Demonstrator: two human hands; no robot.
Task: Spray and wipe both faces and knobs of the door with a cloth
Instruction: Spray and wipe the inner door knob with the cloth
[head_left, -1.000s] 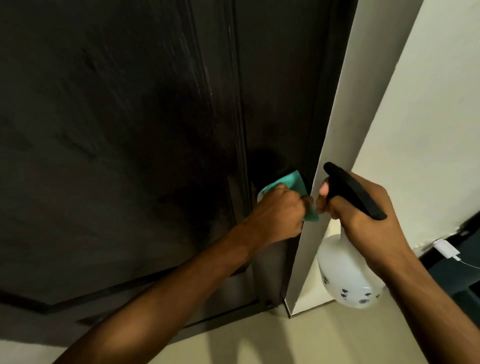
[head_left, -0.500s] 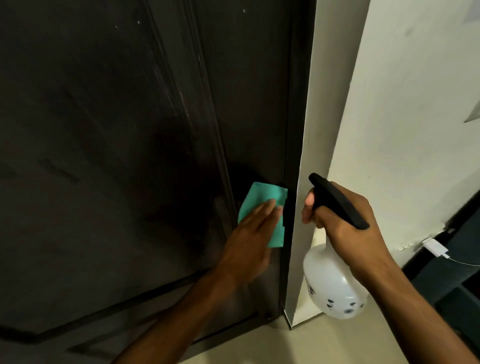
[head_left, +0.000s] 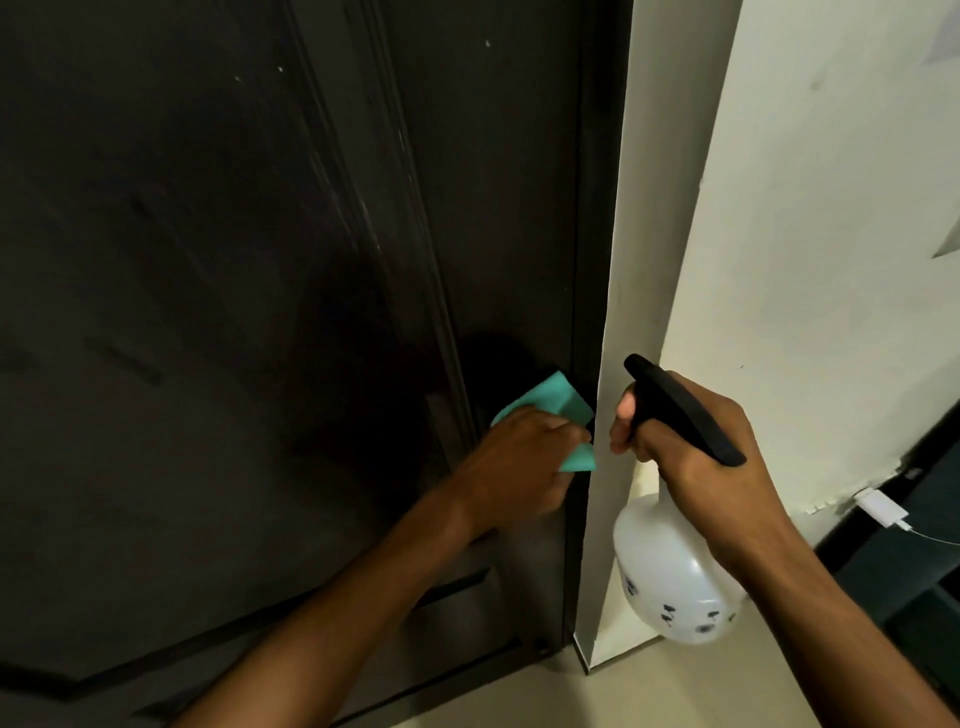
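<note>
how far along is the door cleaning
Done: hard to tell; faint streaks on the door hint at earlier passes. In hand: the left hand presses the cloth on this face low by the frame edge, while the right hand grips the bottle. Left: no knob or other face is in view, so both look still to do.

Dark matt door (head_left: 234, 312), soft teal cloth (head_left: 550, 402), translucent plastic bottle (head_left: 670, 587).

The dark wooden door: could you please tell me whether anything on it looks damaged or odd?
Pale streaks and specks mark the dark wooden door above the teal cloth under the left hand; whether smears or scuffs, I cannot tell. Nothing looks broken.
</note>
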